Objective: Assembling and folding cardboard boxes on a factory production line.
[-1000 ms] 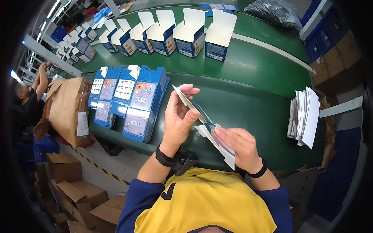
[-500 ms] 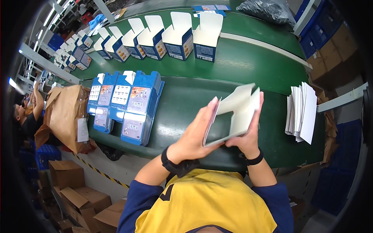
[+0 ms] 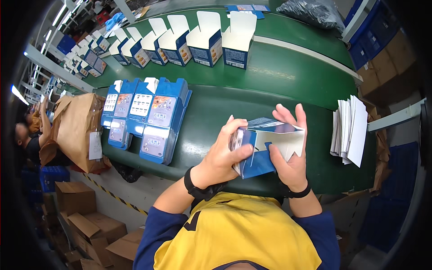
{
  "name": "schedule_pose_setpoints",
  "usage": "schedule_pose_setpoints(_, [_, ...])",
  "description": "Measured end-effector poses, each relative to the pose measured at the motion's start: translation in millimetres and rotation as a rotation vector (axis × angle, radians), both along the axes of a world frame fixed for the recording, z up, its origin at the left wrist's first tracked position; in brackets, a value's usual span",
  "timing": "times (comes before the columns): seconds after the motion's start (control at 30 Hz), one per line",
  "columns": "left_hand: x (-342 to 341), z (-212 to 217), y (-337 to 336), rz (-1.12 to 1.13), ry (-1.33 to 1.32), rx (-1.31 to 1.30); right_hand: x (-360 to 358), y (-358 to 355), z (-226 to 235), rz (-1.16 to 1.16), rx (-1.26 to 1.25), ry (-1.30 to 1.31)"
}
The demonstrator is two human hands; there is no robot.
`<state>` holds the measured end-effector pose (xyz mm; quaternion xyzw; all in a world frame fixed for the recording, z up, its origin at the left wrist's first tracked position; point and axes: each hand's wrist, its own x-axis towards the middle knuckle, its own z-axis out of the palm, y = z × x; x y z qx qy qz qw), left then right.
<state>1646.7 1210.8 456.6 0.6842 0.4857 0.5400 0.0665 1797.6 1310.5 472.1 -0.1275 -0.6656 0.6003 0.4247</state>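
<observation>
Green conveyor belt (image 3: 279,76) runs across a packing line; cardboard boxes (image 3: 76,198) sit on the floor at lower left. Both hands hold a blue-and-white carton (image 3: 265,146) above the near edge of the belt, partly unfolded, white inside showing. Left hand (image 3: 222,155) grips the carton's left end, thumb across its front. Right hand (image 3: 290,155) clasps the right side, fingers raised behind the top edge. Stacks of flat blue cartons (image 3: 148,117) lie to the left; white leaflets (image 3: 351,130) to the right. Open erected cartons (image 3: 207,40) stand in a row further back.
</observation>
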Motion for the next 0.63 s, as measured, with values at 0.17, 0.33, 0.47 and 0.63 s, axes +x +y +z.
schedule_pose_setpoints(0.17, [4.7,12.9,-2.9,0.064,0.107,-0.012,2.5,-1.8,-0.6,0.216,-0.445,0.374])
schedule_pose_setpoints(0.33, [-0.6,15.3,-3.3,-0.037,0.114,-0.07,6.0,7.7,-16.4,0.164,0.005,0.137])
schedule_pose_setpoints(0.47, [1.1,23.6,0.0,-0.032,0.175,-0.102,7.3,17.3,-15.4,0.034,0.371,0.068])
schedule_pose_setpoints(0.63, [-3.7,21.2,0.7,-0.089,0.072,-0.084,11.7,27.4,-4.7,0.17,0.508,0.057])
